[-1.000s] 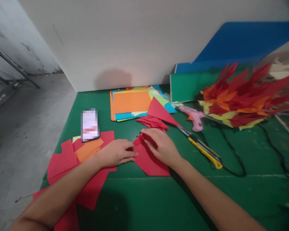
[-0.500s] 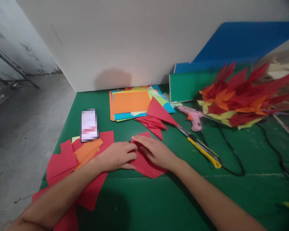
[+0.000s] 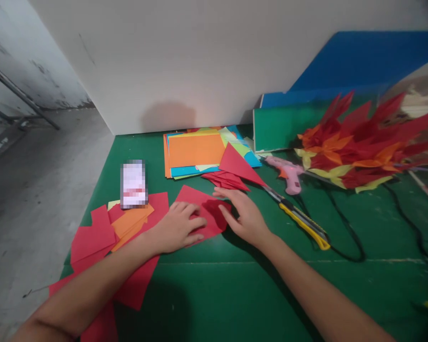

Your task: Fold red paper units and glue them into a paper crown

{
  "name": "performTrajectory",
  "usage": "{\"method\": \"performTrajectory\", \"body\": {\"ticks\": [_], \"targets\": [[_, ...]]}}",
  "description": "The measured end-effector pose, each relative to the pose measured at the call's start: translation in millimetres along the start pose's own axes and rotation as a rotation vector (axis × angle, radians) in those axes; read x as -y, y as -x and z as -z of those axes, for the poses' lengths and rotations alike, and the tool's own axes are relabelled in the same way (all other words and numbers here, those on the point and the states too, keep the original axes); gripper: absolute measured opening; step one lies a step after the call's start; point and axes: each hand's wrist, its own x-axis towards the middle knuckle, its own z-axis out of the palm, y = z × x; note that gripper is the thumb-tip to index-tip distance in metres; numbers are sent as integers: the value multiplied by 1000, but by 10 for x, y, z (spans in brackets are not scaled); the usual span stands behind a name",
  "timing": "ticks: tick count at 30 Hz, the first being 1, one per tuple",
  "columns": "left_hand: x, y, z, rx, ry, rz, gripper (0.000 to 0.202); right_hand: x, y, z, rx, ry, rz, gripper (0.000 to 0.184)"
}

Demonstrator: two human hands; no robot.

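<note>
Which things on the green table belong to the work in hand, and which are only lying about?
Likely in hand:
red sheet, under left hand; right hand near its corner
pointed red pieces

Apparently lying about:
phone
pink glue gun
yellow cutter

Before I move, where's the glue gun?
In the head view, the glue gun lies right of centre on the table, in front of the green board, between the yellow cutter and that board.
</note>
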Motion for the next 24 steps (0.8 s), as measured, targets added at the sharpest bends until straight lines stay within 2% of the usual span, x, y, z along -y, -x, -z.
{"method": "performTrajectory", "body": {"ticks": [2, 7, 12, 18, 24], "targets": [[-20, 2, -18, -15, -21, 75, 31, 28, 0, -6, 48, 6, -5, 42], [-154, 12, -77, -59, -70, 210, 35, 100, 2, -24, 295, 40, -46, 54], [-238, 14, -101, -59, -102, 299, 34, 35, 14, 84, 365, 89, -84, 53], [-241, 4, -108, -42, -60, 322, 36, -31, 10, 214, 384, 133, -77, 51], [-293, -7, -106, -100, 2, 350, 27, -82, 1, 106, 230, 214, -108, 37]]}}
